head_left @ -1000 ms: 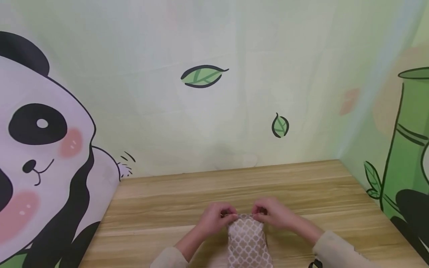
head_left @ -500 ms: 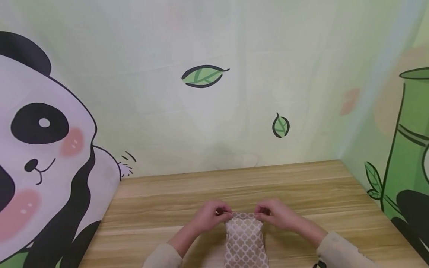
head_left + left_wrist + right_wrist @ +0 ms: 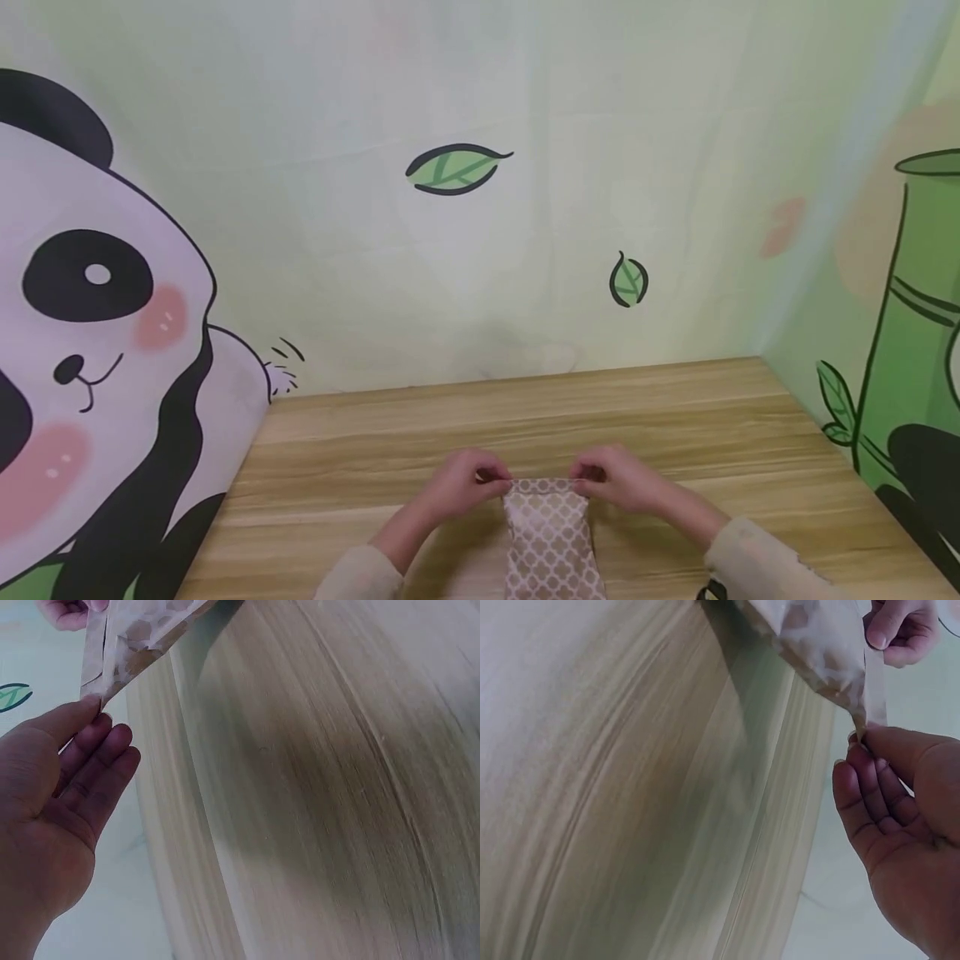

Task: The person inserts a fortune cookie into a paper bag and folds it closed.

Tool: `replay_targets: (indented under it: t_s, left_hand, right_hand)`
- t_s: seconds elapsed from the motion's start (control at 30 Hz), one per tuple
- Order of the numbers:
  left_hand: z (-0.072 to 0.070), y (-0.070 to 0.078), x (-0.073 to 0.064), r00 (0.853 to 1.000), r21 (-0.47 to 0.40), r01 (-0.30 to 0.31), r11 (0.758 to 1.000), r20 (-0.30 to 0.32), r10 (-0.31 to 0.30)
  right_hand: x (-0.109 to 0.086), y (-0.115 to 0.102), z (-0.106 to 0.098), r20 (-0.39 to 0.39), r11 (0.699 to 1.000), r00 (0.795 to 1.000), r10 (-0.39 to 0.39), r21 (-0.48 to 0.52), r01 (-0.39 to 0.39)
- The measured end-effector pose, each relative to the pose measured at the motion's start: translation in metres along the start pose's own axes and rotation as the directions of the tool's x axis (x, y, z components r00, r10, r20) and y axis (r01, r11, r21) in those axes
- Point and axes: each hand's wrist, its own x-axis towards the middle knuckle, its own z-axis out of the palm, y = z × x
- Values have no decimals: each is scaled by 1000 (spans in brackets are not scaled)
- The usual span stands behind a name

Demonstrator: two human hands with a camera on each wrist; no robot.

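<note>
A paper bag with a tan and white lattice pattern stands at the front of the table, its lower part cut off by the head view's bottom edge. Its top edge is turned over in a narrow flap. My left hand pinches the flap's left corner between thumb and index finger. At the opposite corner, my right hand pinches in the same way. The left wrist view shows the bag from its side, with the left hand's other fingers loosely bent below the pinch. The right hand looks alike in its own wrist view.
The wooden table reaches back to a pale green wall covering with leaf prints. A printed panda fills the left side, and printed bamboo the right. A small black item shows by the right sleeve.
My hands have moved apart along the bag's top edge, mostly the left hand going left. More of the folded flap shows between them; over the last half second little has moved.
</note>
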Motion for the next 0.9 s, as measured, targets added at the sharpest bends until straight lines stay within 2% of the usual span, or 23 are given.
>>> replay_targets:
  t_s: [0.1, 0.23, 0.33, 0.4, 0.47, 0.53, 0.6, 0.77, 0.9]
  left_hand:
    - [1, -1, -1, 1000, 18, 2, 1000, 1, -2]
    - [6, -3, -1, 1000, 23, -16, 1000, -18, 17]
    - [12, -7, 0, 998, 106, -36, 994, -46, 41]
    - [16, -8, 0, 996, 212, -60, 976, -56, 73]
    - [20, -7, 0, 992, 322, -80, 944, -68, 107]
    - [24, -5, 0, 988, 389, -92, 917, -79, 133]
    - [27, -4, -2, 987, 392, -84, 916, -91, 130]
    - [30, -6, -3, 992, 297, -12, 955, -113, 48]
    - [30, -10, -2, 995, 232, 8, 973, -99, 15]
  right_hand:
    - [-2, 3, 0, 3, 1000, 1000, 19, 8, -19]
    - [-3, 7, 1, 6, 999, 1000, 28, -28, -28]
    - [-2, 10, 3, -5, 996, 1000, 5, -84, -5]
    - [-1, 12, 5, -12, 993, 1000, -14, -114, 12]
    - [-1, 14, 7, -18, 989, 999, -39, -146, 36]
    - [0, 16, 7, -17, 985, 999, -50, -166, 47]
    - [0, 17, 8, -14, 984, 999, -47, -174, 43]
    - [0, 19, 11, -12, 987, 1000, -21, -160, 19]
    - [-2, 22, 12, -30, 989, 1000, -4, -149, -1]
